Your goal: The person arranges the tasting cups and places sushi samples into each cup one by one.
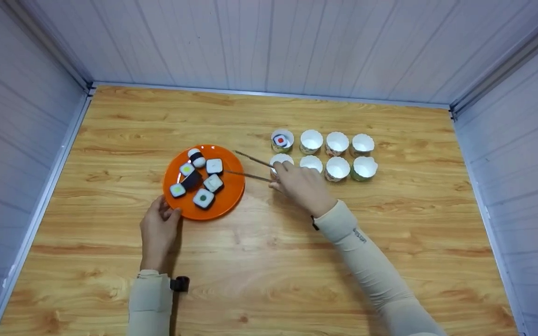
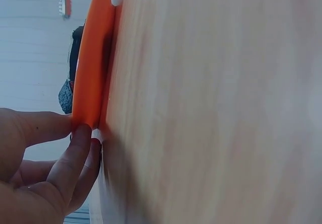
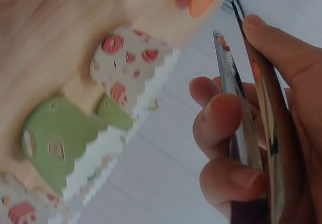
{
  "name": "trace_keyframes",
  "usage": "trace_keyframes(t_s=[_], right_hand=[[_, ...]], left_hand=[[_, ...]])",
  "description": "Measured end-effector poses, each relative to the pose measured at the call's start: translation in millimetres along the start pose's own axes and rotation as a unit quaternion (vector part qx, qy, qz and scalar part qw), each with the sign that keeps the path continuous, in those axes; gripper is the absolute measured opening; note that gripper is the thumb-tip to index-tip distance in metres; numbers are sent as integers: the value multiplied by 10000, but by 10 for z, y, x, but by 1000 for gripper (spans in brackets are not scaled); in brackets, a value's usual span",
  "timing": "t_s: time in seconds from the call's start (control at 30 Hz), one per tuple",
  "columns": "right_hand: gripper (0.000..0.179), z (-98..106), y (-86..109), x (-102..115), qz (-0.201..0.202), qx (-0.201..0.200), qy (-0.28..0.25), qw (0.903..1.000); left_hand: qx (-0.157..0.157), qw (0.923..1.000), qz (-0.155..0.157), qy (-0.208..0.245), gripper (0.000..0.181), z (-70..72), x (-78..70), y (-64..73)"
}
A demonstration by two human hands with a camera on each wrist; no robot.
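Note:
An orange plate (image 1: pixel 232 192) lies left of centre in the head view, carrying several toy sushi pieces with white tops and dark sides. My left hand (image 1: pixel 157 235) pinches the plate's near-left rim; the left wrist view shows the thumb and fingers (image 2: pixel 68 171) at its edge. In my right hand (image 1: pixel 304 186) are metal tongs (image 1: pixel 252 176) with serrated tips, gripped by the thumb and curled fingers. The tips stand apart over the plate's right side. One tip reaches the edge of a white-topped sushi piece (image 1: pixel 214 166); whether they touch, I cannot tell.
Several paper cups (image 1: pixel 337 143) stand in two rows right of the plate. The back-left cup (image 1: pixel 289 148) holds a sushi piece with a red centre (image 1: pixel 280 140). My right hand partly covers the front-left cup (image 1: pixel 282 159). Pale panels (image 1: pixel 269 46) enclose the wooden table (image 1: pixel 250 261).

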State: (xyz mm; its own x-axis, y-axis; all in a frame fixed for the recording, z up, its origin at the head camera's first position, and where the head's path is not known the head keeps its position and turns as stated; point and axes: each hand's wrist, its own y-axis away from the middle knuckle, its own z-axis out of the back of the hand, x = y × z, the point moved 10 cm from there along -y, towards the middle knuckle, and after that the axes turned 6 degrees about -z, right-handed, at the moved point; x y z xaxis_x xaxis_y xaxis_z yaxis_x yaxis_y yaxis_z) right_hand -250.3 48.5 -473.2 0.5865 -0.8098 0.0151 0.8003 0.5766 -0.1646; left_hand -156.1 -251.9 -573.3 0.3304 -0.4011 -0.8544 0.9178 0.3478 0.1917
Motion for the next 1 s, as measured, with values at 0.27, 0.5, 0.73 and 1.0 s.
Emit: trace_keyframes(t_s=[0.27,0.5,0.73,1.0], right_hand=[[45,-156,-88,111,14,278,-66,9996],[43,-271,-206,165,-52,614,-168,9980],[42,-348,-293,257,-172,845,-182,9961],[45,-482,-323,330,-304,1141,-305,9925]], left_hand=[[-5,10000,-52,-12,54,-11,-25,13],[-27,9999,-101,-18,54,-4,-34,-1],[-74,9996,-250,-75,54,9,-6,-18],[25,10000,-67,49,54,0,32,0]])
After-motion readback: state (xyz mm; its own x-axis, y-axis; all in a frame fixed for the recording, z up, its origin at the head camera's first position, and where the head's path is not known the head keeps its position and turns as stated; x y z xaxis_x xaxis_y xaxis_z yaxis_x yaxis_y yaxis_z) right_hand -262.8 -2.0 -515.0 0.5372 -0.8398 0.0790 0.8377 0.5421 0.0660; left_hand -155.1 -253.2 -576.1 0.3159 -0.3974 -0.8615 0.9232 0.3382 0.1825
